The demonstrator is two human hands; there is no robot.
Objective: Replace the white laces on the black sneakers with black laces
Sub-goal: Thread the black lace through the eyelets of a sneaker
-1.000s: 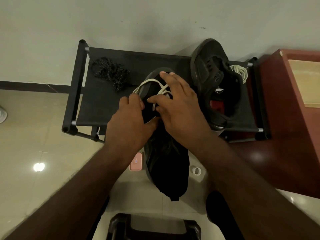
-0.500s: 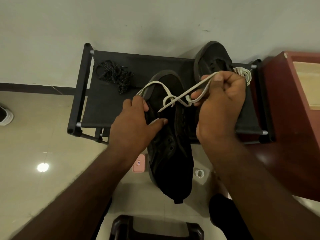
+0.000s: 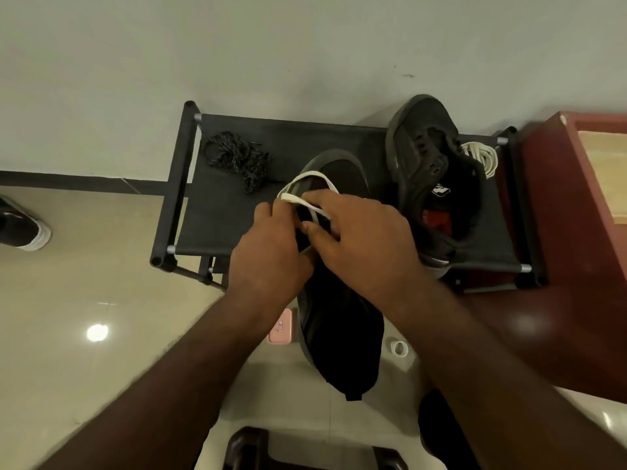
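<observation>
At frame centre my left hand (image 3: 271, 245) and right hand (image 3: 359, 245) both pinched the flat white lace (image 3: 307, 176) looped over the black canvas sneaker (image 3: 342, 320), unlacing apparently under way; next, I judged, came pulling it fully clear, the coiled black speckled laces (image 3: 237, 159) waiting upper left.

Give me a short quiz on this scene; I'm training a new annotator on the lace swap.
1. True or false: the near sneaker, under the left hand and right hand, carries a white lace.
2. Where do the black laces lie? A) on the floor B) on the rack, left of both sneakers C) on the red cabinet
3. What lies on the rack, right of the far sneaker?
Key: 1 true; 2 B; 3 a coiled white lace.
</observation>
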